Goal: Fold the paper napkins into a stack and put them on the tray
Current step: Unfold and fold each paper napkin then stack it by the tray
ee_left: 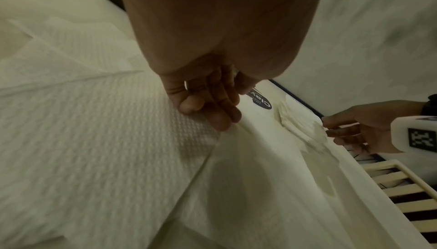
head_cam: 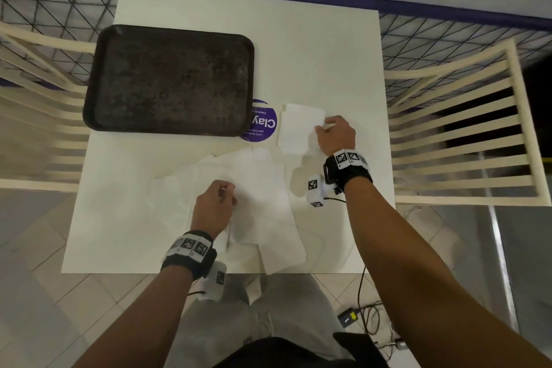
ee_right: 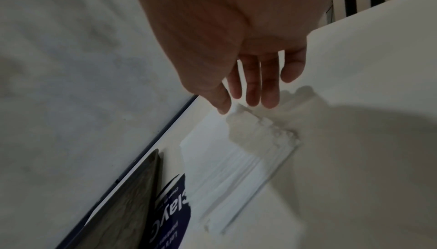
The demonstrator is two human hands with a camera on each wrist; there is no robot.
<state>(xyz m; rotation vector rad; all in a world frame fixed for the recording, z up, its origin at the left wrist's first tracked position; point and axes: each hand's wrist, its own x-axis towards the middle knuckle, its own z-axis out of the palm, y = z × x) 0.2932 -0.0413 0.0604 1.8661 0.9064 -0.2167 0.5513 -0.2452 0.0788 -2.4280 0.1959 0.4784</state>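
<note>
A small stack of folded white napkins (head_cam: 298, 128) (ee_right: 227, 174) lies on the white table, right of a purple sticker. My right hand (head_cam: 324, 125) (ee_right: 246, 103) is at the stack's right far corner. Its fingers are straight and the tips touch or hover just over the paper. Several unfolded napkins (head_cam: 260, 188) (ee_left: 106, 122) overlap across the near half of the table. My left hand (head_cam: 228, 188) (ee_left: 205, 116) is on them with curled fingers, its thumb and fingertips pinching a raised napkin edge. The dark tray (head_cam: 89, 92) (ee_right: 127, 206) sits at the far left with nothing on it.
The round purple sticker (head_cam: 264, 125) lies between tray and stack, partly under the tray. Cream slatted chairs stand at the left (head_cam: 35, 116) and right (head_cam: 466, 140) of the table. A wire-grid fence runs behind. Cables and a small box (head_cam: 348, 318) lie on the floor.
</note>
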